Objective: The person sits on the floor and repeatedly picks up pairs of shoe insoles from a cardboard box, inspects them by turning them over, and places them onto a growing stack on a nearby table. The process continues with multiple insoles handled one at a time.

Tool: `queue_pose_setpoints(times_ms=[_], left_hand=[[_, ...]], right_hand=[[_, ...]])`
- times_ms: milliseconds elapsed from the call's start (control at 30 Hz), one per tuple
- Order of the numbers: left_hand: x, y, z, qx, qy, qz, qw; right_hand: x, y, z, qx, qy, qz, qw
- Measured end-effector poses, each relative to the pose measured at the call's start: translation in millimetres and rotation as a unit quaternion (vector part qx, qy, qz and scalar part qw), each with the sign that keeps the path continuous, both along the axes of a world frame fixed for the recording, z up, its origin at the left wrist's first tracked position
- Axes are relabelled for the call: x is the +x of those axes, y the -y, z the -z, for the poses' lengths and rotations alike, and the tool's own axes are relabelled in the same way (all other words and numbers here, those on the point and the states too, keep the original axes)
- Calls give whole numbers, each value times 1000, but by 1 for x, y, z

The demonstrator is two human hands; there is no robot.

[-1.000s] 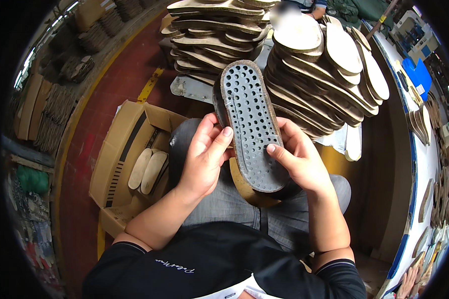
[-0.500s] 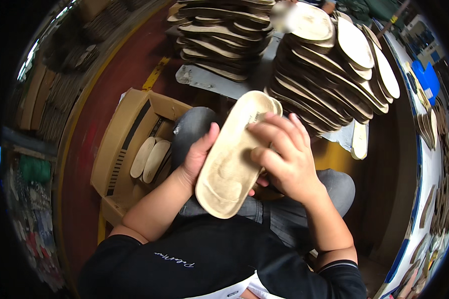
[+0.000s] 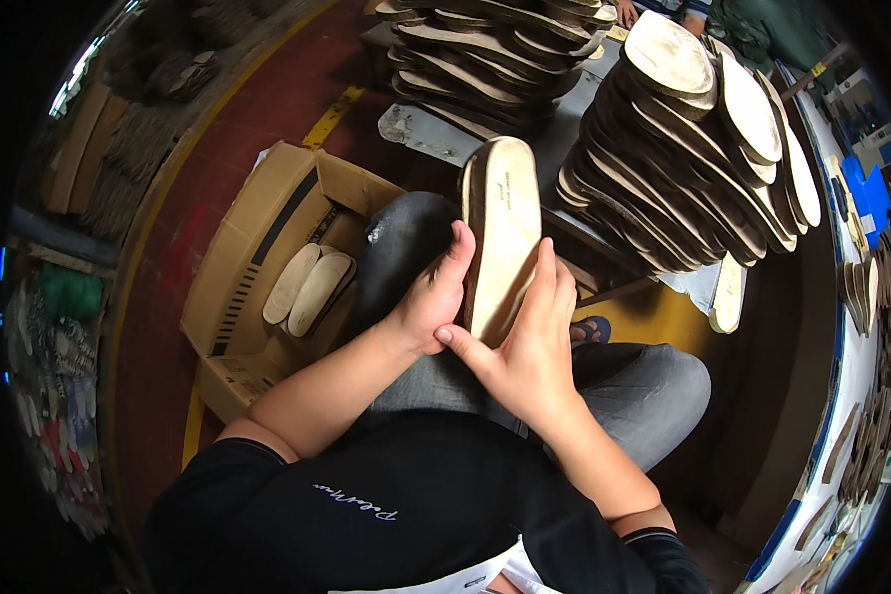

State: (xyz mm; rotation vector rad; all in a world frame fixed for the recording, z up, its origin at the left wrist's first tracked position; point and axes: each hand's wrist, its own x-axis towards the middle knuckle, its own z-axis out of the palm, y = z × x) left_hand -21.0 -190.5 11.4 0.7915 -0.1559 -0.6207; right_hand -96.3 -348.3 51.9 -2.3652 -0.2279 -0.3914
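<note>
Over my lap, a cream shoe footbed with a dark edge and small print near its far end stands almost lengthwise away from me. A second layer seems to lie under it along the left side. My left hand is closed around its left edge, thumb up. On the opposite side my right hand wraps the near right part, with its thumb reaching across the near end. The fingers underneath are hidden.
To my left an open cardboard box contains a few footbeds. Ahead, tall footbed stacks rest on a grey metal-topped table. Along the right runs a white bench with more pieces. A sandalled foot shows beneath the table.
The footbed has moved away from me and turned more upright. My right hand, earlier over its upper surface, now grips its near right side. The whole view has shifted slightly.
</note>
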Motion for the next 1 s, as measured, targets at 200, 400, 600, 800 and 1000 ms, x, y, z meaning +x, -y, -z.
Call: queue_pose_setpoints(times_ms=[200, 400, 600, 800, 1000], left_hand=[[14, -12, -22, -62, -18, -20, 998], [53, -70, -19, -128, -92, 175, 972], [39, -71, -21, -120, -188, 161, 961], [26, -68, -11, -258, -160, 80, 949], [-24, -6, -4, -154, -7, -98, 983]], right_hand=[[8, 32, -3, 310, -134, -9, 941], [17, 94, -45, -212, 96, -139, 962], [13, 75, -64, -316, 96, -266, 905], [22, 63, -61, -106, 15, -163, 981], [10, 8, -35, 64, -80, -10, 995]])
